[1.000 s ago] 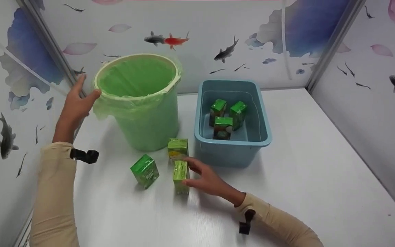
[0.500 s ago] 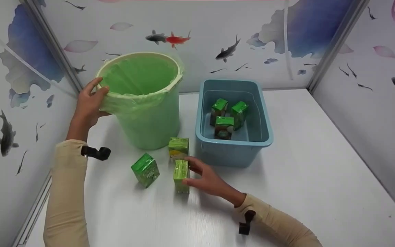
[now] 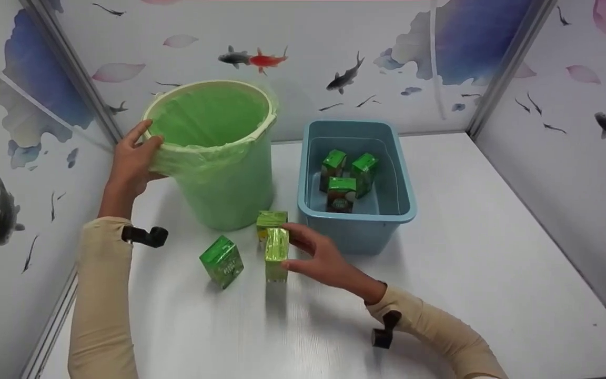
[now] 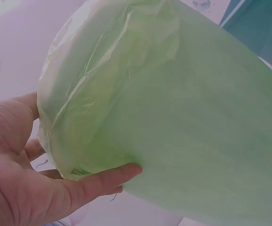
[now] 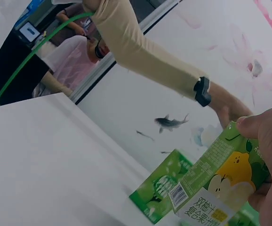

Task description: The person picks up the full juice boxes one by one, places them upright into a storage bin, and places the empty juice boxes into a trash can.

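Observation:
My left hand (image 3: 132, 160) grips the left side of the rim of a light green trash bin (image 3: 226, 195), over its thin green liner bag (image 4: 103, 108). Between thumb and fingers, my right hand (image 3: 316, 255) pinches a light green juice box (image 3: 276, 258), held just above the table; the right wrist view shows its yellow fruit print and barcode. Right behind it, partly hidden, stands another juice box (image 3: 265, 218) with a yellow patch. To the left a darker green juice box (image 3: 222, 263) sits on the table at an angle.
A blue plastic tub (image 3: 355, 217) stands right of the bin, with 3 green-topped juice boxes inside, one of them a brown-fronted box (image 3: 341, 196). Printed wall panels (image 3: 303, 31) enclose the white table (image 3: 440, 263). People show in the right wrist view's background.
My left hand has come in from the left and taken hold of the bin's rim. The right hand has lifted the light green juice box slightly off the table.

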{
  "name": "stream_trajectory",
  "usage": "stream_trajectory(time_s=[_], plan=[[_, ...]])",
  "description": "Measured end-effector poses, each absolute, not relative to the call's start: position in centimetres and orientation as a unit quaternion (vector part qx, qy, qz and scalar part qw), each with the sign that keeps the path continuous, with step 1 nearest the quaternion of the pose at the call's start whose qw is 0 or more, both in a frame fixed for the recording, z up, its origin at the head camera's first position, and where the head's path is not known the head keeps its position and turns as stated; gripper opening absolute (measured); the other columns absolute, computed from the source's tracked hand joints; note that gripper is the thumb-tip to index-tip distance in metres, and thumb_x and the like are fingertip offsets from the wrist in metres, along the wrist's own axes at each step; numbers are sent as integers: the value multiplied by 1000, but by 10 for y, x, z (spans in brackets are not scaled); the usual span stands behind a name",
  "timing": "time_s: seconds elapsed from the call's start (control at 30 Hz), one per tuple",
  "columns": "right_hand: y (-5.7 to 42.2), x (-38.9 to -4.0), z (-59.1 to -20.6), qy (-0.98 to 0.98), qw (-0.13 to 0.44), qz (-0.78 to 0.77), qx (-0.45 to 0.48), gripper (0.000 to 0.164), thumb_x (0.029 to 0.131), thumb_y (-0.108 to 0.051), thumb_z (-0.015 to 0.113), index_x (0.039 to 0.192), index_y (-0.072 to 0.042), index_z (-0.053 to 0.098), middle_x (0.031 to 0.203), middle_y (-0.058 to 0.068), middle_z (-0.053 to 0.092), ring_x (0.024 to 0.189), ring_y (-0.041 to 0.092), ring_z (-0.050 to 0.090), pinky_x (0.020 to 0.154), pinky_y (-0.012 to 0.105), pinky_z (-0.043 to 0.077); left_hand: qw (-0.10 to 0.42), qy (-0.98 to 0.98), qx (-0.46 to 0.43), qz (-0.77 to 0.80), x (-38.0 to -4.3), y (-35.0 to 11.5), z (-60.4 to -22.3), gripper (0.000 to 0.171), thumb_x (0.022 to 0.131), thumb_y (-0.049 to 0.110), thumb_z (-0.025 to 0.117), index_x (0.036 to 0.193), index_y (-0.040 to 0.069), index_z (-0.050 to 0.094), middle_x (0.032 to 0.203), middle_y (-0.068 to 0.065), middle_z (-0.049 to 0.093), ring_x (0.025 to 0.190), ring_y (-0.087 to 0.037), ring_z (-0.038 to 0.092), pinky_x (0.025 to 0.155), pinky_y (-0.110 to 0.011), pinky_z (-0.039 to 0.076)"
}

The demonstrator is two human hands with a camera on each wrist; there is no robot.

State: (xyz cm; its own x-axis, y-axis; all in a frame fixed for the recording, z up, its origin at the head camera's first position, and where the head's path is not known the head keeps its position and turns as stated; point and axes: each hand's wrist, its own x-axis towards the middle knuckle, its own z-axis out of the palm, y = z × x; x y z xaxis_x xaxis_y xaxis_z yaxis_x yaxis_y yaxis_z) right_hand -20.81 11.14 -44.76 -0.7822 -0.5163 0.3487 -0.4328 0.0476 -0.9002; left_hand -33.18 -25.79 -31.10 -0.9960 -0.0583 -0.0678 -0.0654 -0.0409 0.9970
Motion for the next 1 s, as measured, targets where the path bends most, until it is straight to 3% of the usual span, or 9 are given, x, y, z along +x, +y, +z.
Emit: stream_trajectory(time_s=[0.23, 0.5, 0.73, 0.87, 1.0], plan=[[112, -211, -400, 704, -18, -586, -400, 71, 90, -9, 78, 149, 5, 42, 146, 13, 52, 135, 23, 51, 112, 38, 41, 6, 692, -50, 720, -335, -257, -308, 71, 100, 27, 62, 162, 32, 27, 155, -16, 27, 98, -17, 61, 69, -37, 61], [106, -224, -347, 673, -78, -588, -442, 70, 92, -8, 76, 149, 10, 38, 150, 24, 46, 140, 27, 46, 114, 42, 39, 13, 701, -44, 711, -335, -254, -310, 70, 101, 29, 60, 162, 33, 25, 162, -19, 20, 113, -23, 54, 69, -34, 60], [92, -251, -301, 646, -134, -595, -459, 71, 91, 0, 74, 148, 15, 35, 149, 28, 44, 141, 28, 45, 115, 44, 38, 11, 694, -45, 718, -336, -253, -314, 71, 100, 28, 62, 162, 31, 27, 158, -19, 26, 97, -17, 61, 68, -35, 61], [78, -270, -278, 648, -141, -605, -441, 69, 89, 8, 72, 147, 16, 36, 146, 27, 47, 138, 26, 49, 113, 41, 41, 11, 696, -45, 716, -334, -255, -314, 72, 100, 29, 62, 162, 32, 27, 160, -20, 24, 101, -18, 59, 68, -34, 61], [59, -291, -260, 658, -132, -613, -417, 66, 90, 6, 72, 147, 14, 38, 142, 24, 51, 134, 22, 53, 112, 35, 41, 12, 693, -47, 719, -330, -263, -313, 73, 100, 31, 63, 162, 32, 26, 163, -20, 19, 106, -21, 56, 68, -33, 60]])
